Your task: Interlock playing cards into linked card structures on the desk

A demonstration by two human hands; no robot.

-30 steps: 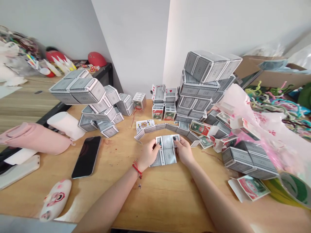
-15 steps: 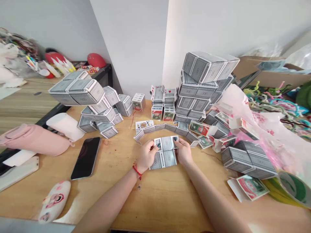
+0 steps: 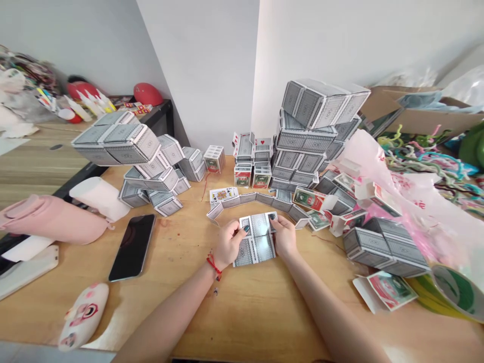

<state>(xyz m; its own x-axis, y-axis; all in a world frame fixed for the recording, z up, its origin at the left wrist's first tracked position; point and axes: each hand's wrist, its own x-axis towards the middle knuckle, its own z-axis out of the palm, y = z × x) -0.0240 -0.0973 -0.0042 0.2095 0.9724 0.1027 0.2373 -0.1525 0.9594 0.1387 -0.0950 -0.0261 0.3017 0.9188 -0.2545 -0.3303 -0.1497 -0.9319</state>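
My left hand [image 3: 228,245] and my right hand [image 3: 284,237] both pinch a folded piece made of grey-backed playing cards [image 3: 257,239] that lies on the wooden table [image 3: 245,307]. The left thumb presses its left edge; the right fingers grip its upper right corner. A red string is tied round my left wrist. Just beyond the piece runs a curved strip of joined cards [image 3: 260,200], with a face-up card [image 3: 224,194] at its left end.
Stacks of card blocks stand at the left [image 3: 128,151] and at the back right [image 3: 317,131]. A black phone [image 3: 132,246], a pink pouch [image 3: 53,222], a pink-and-white toy [image 3: 81,315], card boxes [image 3: 389,290], a pink plastic bag [image 3: 412,201] and a tape roll [image 3: 459,292] surround the hands.
The hands and the folded card piece stay in the same place; the fingers shift slightly on its edges. The view has drifted a little.
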